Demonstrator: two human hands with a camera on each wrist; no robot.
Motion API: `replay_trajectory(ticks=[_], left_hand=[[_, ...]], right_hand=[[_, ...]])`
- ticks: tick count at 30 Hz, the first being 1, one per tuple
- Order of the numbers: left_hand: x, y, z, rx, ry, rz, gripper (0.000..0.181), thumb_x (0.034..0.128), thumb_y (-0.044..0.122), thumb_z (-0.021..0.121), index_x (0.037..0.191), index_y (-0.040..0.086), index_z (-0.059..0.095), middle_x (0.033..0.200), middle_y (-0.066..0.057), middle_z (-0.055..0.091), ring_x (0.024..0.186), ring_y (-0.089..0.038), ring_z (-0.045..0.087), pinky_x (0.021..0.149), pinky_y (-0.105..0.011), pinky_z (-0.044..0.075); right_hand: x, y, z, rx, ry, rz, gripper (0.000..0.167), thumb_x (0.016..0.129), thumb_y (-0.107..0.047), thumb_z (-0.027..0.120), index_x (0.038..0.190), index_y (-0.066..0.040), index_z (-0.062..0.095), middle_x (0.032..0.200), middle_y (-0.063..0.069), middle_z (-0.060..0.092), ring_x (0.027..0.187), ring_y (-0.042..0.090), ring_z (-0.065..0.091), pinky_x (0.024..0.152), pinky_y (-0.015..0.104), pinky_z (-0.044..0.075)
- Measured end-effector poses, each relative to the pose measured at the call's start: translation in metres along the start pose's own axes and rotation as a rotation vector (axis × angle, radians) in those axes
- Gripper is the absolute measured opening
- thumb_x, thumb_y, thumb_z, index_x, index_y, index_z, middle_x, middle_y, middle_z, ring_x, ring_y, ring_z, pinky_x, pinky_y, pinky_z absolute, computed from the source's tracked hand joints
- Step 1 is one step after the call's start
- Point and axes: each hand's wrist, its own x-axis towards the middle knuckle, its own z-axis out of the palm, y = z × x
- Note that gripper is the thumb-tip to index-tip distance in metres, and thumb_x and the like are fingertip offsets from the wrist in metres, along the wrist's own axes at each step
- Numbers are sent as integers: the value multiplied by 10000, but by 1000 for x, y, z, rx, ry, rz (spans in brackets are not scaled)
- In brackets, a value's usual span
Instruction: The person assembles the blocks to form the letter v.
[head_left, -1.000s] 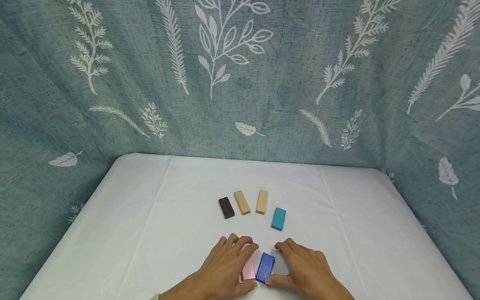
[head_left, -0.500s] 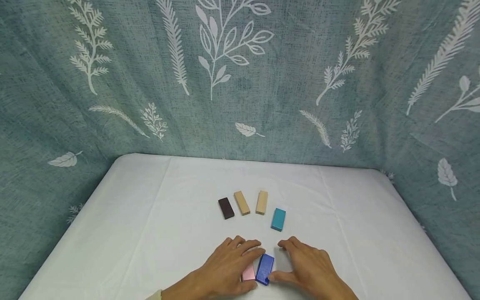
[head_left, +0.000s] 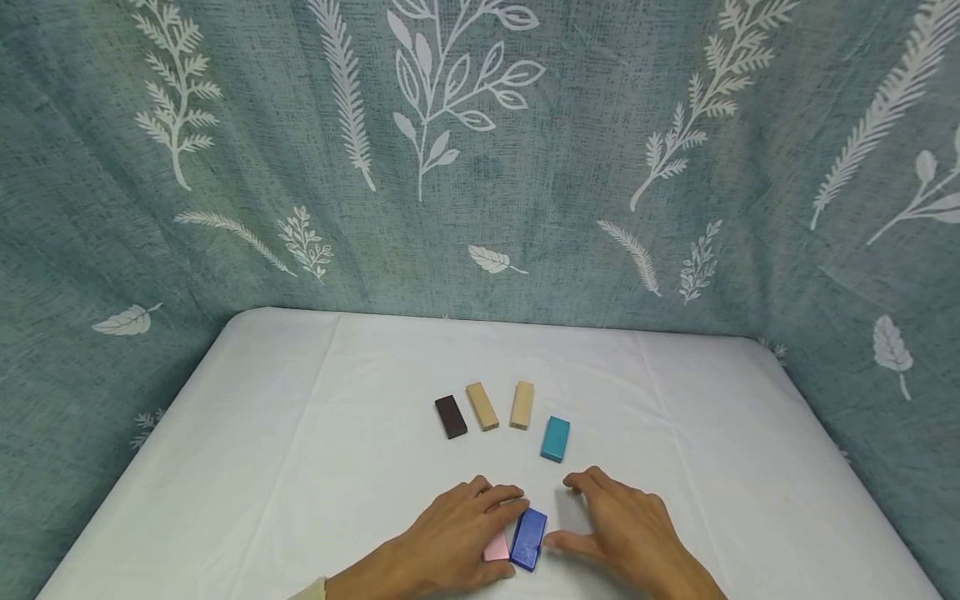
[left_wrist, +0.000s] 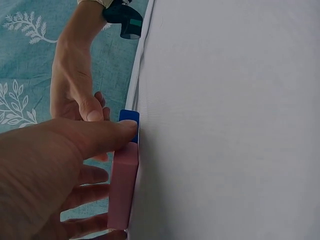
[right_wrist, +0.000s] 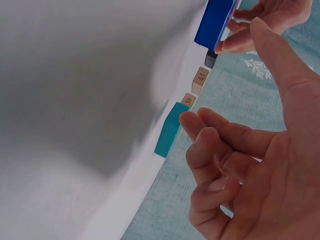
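Observation:
My left hand (head_left: 456, 533) spans a pink block (head_left: 497, 547), thumb at its near end and fingers at its far end; part of the block is hidden beneath the hand. Beside it on the white cloth lies a blue block (head_left: 528, 540), its top close to the left index fingertip. In the left wrist view the pink block (left_wrist: 123, 185) shows its long side, with the blue block (left_wrist: 129, 116) behind. Just right of the blue block, my right hand (head_left: 630, 525) holds nothing, its thumb apart from the fingers. The right wrist view also shows the blue block (right_wrist: 216, 22).
Farther back lie a teal block (head_left: 555, 438), a dark brown block (head_left: 451, 417) and two plain wooden blocks, one left (head_left: 482, 406) and one right (head_left: 522, 405). A white cloth (head_left: 337, 467) covers the table. Behind it hangs a green leaf-patterned curtain (head_left: 555, 275).
My right hand has drawn away to the right, its thumb leaving the blue block. The left fingers have shifted right toward the blue block's far end. The blocks stay nearly in place.

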Motion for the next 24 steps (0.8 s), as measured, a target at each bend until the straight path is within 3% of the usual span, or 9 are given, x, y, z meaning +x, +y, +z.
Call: replay_trajectory(ticks=[9, 24], left_hand=[[1, 2, -2, 27, 9, -11, 653, 885, 513, 726, 1407, 145, 589, 1407, 45, 573, 1146, -109, 519, 953, -246, 439], [4, 2, 1, 43, 23, -10, 660, 886, 547, 714, 1389, 136, 598, 1351, 42, 600, 1119, -111, 522, 929, -246, 445]], right_hand=[[2, 9, -3, 11, 64, -18, 710, 693, -678, 802, 1185, -183, 674, 1087, -68, 654, 854, 135, 646, 651, 413, 501], [10, 19, -5, 15, 65, -7, 780, 682, -711, 784, 1209, -146, 673, 1067, -37, 655, 773, 129, 613, 610, 385, 508]])
